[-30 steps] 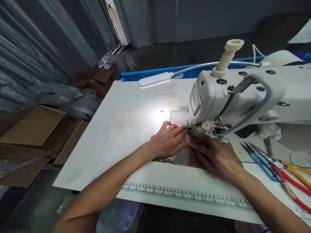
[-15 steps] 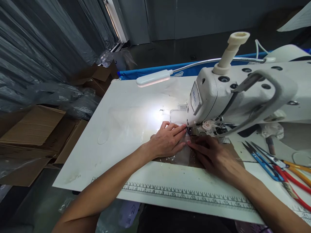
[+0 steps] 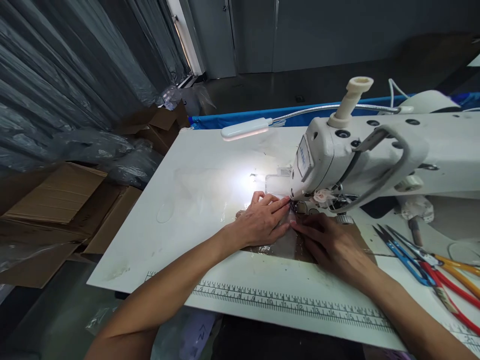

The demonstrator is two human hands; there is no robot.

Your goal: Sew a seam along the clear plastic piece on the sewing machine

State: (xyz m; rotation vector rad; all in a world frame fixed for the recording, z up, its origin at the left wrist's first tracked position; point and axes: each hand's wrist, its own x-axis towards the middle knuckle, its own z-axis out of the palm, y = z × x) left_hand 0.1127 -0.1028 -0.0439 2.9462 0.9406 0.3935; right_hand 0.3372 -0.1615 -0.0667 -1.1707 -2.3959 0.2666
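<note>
My left hand (image 3: 260, 222) lies flat on a brown sheet (image 3: 347, 232), fingers stretched toward the needle area of a white sewing machine (image 3: 322, 150). A translucent piece (image 3: 283, 247) lies over the brown sheet between my hands. At its right edge, the fingertips of my right hand (image 3: 330, 240) are drawn together in a pinch, just in front of the presser foot. The needle and presser foot are mostly hidden by my fingers and the machine head. Part of the brown sheet stays under both hands.
A lit lamp (image 3: 245, 129) on a flexible neck shines on the white table (image 3: 202, 200). Blue-handled scissors (image 3: 407, 257) and other tools with red (image 3: 450, 290) and orange handles (image 3: 457, 270) lie at the right. A printed ruler (image 3: 285, 302) runs along the front edge. Cardboard boxes (image 3: 56, 195) stand left.
The camera view has shifted slightly, so the machine and table appear lower. Both hands keep nearly the same places on the material by the needle area.
</note>
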